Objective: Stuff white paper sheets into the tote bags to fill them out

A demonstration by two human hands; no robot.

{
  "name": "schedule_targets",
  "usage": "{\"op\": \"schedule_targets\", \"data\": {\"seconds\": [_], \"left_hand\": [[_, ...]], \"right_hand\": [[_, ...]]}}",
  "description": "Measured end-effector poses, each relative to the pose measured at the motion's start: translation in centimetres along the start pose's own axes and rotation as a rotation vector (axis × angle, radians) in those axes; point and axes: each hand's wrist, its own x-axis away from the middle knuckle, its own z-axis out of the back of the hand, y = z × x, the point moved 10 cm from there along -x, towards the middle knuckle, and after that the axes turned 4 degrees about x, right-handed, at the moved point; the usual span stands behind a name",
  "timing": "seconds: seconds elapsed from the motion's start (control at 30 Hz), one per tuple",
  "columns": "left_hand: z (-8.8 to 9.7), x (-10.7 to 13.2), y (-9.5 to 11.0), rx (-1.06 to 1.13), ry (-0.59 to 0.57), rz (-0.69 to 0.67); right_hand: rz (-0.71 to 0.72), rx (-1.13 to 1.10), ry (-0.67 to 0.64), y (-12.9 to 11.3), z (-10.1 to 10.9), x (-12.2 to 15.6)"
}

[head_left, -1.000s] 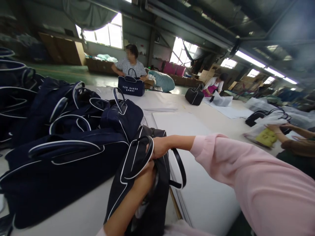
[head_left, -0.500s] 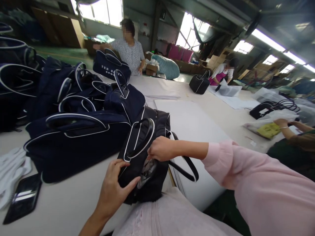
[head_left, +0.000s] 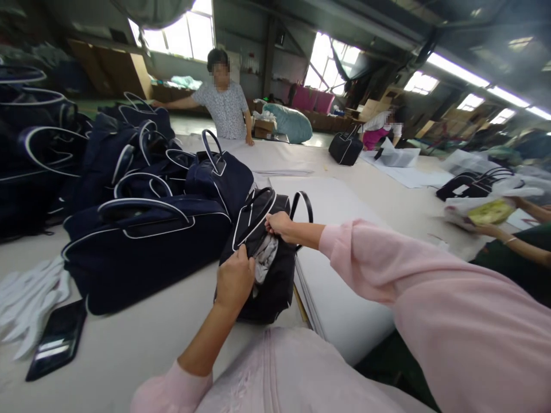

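Note:
A black handbag point(head_left: 275, 292) with white piping stands on the table close to my body. Its top is unzipped partway, and crumpled pale filling point(head_left: 267, 258) shows through the gap. My left hand point(head_left: 235, 276) is closed on the near left edge of this opening. At the far end of the gap my right hand point(head_left: 280, 225) pinches the opening's edge; whether a zip pull is between its fingers is hidden. One handle point(head_left: 262, 215) stands up left of my right hand, the other point(head_left: 306, 201) loops up on the right.
Several navy bags point(head_left: 146, 258) crowd the left. White gloves point(head_left: 38, 298) and a dark phone point(head_left: 58, 338) lie near left. White sheets point(head_left: 344, 298) are stacked right. Across the table stands a person point(head_left: 224, 109); another works farther back, and hands at far right hold a plastic-wrapped yellow item point(head_left: 491, 211).
My left hand went from spread fingers to a closed grip on the opening's edge. My right hand moved slightly up and away. The lettered navy bag across the table shifted left beside the person.

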Motion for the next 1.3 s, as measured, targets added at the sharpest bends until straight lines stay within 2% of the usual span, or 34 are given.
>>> {"op": "schedule_targets", "data": {"seconds": [0.03,0.1,0.2,0.3,0.33,0.4,0.5,0.57,0.6,0.67,0.77,0.83,0.9,0.97,1.03,1.13,1.23,1.3], "left_hand": [[0.0,0.4,0.2,0.003,0.002,0.005],[0.4,1.8,0.3,0.070,0.092,-0.017],[1.4,4.7,0.5,0.219,0.343,-0.145],[1.8,6.9,0.7,0.257,0.530,-0.271],[1.8,7.3,0.7,0.260,0.564,-0.297],[1.6,8.1,0.8,0.275,0.569,-0.349],[1.1,9.5,1.7,0.306,0.485,-0.434],[1.3,10.2,1.7,0.383,0.412,-0.429],[1.5,10.2,1.2,0.449,0.366,-0.385],[1.7,8.9,-0.3,0.598,0.269,-0.237],[1.8,4.6,-2.5,0.699,0.227,-0.036],[0.6,0.5,-2.7,0.692,0.153,-0.025],[-1.8,-3.2,-2.1,0.703,0.004,-0.076],[-3.7,-5.8,-1.8,0.701,-0.060,-0.107],[-4.5,-7.1,-1.8,0.656,0.003,-0.099],[-4.9,-7.3,-1.3,0.603,0.113,-0.085],[-5.1,-7.2,-0.9,0.574,0.189,-0.076],[-5.2,-7.3,-0.9,0.547,0.234,-0.065]], "right_hand": [[0.011,0.005,0.036,0.3,0.2,0.1],[0.060,0.013,0.075,0.7,0.0,0.8],[0.159,0.111,0.191,0.9,-0.1,2.7],[0.223,0.344,0.318,0.6,-0.1,5.0],[0.255,0.421,0.295,0.4,-0.3,5.6],[0.340,0.494,0.117,0.0,-1.1,6.6],[0.461,0.474,-0.153,-0.4,-1.1,8.7],[0.508,0.474,-0.235,-0.6,-0.6,10.0],[0.525,0.488,-0.243,-0.6,-0.4,10.4],[0.545,0.493,-0.241,-0.7,-0.5,10.8],[0.528,0.454,-0.171,-0.4,-0.6,9.7],[0.527,0.527,-0.069,-0.3,0.1,8.1],[0.536,0.686,0.068,-0.3,1.5,6.1],[0.541,0.806,0.173,-0.3,3.3,3.8],[0.542,0.823,0.214,-0.4,4.6,1.6],[0.531,0.674,0.224,-0.3,5.7,-1.1],[0.486,0.490,0.157,0.4,5.3,-2.7],[0.522,0.386,0.063,0.7,4.3,-2.4]]}}
